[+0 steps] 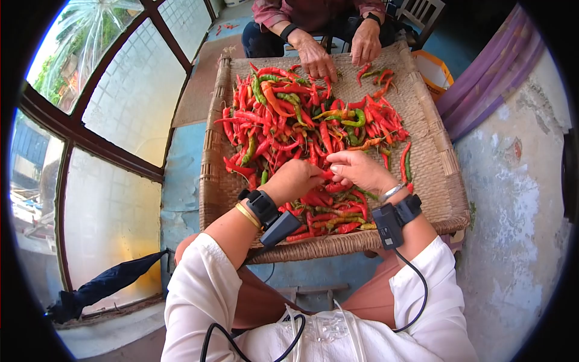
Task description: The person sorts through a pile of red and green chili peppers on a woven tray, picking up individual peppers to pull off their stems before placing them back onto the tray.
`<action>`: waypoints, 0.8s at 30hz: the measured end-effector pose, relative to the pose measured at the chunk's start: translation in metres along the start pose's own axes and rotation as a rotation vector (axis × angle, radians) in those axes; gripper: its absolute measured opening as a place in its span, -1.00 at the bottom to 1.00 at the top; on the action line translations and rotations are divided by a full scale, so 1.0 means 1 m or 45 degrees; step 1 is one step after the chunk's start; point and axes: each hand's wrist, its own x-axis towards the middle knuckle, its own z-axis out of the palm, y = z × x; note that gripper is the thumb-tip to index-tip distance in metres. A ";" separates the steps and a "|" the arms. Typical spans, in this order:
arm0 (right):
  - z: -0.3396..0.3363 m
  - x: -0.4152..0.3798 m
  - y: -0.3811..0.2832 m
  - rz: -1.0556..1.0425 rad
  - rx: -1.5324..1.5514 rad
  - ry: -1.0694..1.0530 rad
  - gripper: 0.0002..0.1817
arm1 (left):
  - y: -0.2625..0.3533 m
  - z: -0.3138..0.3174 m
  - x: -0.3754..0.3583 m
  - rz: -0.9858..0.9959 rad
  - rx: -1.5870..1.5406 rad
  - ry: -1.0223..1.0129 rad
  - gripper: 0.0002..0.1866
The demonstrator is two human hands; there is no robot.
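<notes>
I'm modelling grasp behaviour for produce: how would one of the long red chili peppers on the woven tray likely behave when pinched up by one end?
A long red chili pepper probably lifts easily: it is thin. It may bend a little, since many lie curved. The glossy skin suggests some slip. On the woven straw tray it would likely stay put, not roll.

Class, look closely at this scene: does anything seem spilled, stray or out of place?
A few red chillies lie on the floor beyond the woven tray, apart from the pile. A folded umbrella lies by the window.
</notes>
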 end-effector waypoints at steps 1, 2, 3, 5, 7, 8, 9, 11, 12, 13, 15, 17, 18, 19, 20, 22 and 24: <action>0.001 -0.003 -0.003 0.002 0.001 -0.001 -0.59 | -0.001 -0.002 0.000 0.024 -0.087 0.107 -0.82; 0.003 -0.006 -0.007 -0.001 -0.051 0.021 -0.63 | -0.002 -0.006 0.000 0.020 -0.045 0.087 -0.82; 0.004 -0.009 -0.010 -0.005 -0.103 0.044 -0.67 | 0.002 -0.012 -0.001 0.020 -0.046 0.086 -0.82; 0.002 -0.008 -0.012 0.018 -0.217 -0.011 -0.73 | 0.015 -0.027 -0.004 -0.020 -0.209 0.126 -0.83; 0.000 -0.008 -0.010 0.041 -0.327 -0.065 -0.78 | 0.021 -0.040 -0.007 -0.159 -0.268 0.074 -0.84; -0.002 -0.006 -0.007 0.001 -0.207 -0.052 -0.81 | 0.018 -0.043 -0.008 -0.187 -0.304 0.110 -0.83; -0.004 -0.006 -0.005 -0.039 -0.086 -0.039 -0.80 | 0.016 -0.046 -0.009 -0.215 -0.339 0.146 -0.83; -0.010 -0.008 -0.006 0.006 -0.024 -0.054 -0.80 | 0.013 -0.049 -0.011 -0.266 -0.394 0.177 -0.83; -0.015 -0.009 -0.007 0.052 0.038 -0.066 -0.80 | 0.007 -0.048 -0.012 -0.276 -0.341 0.204 -0.82; -0.020 -0.009 -0.007 0.052 0.038 -0.065 -0.80 | 0.002 -0.046 -0.012 -0.286 -0.290 0.230 -0.82; -0.029 -0.010 -0.008 -0.070 0.375 0.213 -0.76 | -0.002 -0.039 -0.012 -0.282 -0.301 0.132 -0.81; -0.031 -0.012 -0.010 -0.229 0.754 0.284 -0.68 | -0.008 -0.030 -0.011 -0.274 -0.316 0.038 -0.80; -0.031 -0.012 -0.013 -0.200 1.002 0.497 -0.65 | -0.009 -0.026 -0.011 -0.157 -0.212 -0.020 -0.78; -0.031 -0.012 -0.015 -0.169 1.249 0.714 -0.63 | -0.010 -0.022 -0.010 -0.039 -0.108 -0.078 -0.75; -0.037 -0.008 -0.002 -0.102 1.267 0.660 -0.65 | -0.011 -0.019 -0.010 -0.034 -0.087 -0.110 -0.69; -0.035 -0.007 0.002 -0.107 1.228 0.575 -0.65 | -0.012 -0.014 -0.010 -0.022 -0.025 -0.166 -0.69; -0.029 -0.008 -0.003 -0.129 1.144 0.406 -0.68 | -0.015 -0.007 -0.010 -0.014 0.037 -0.218 -0.69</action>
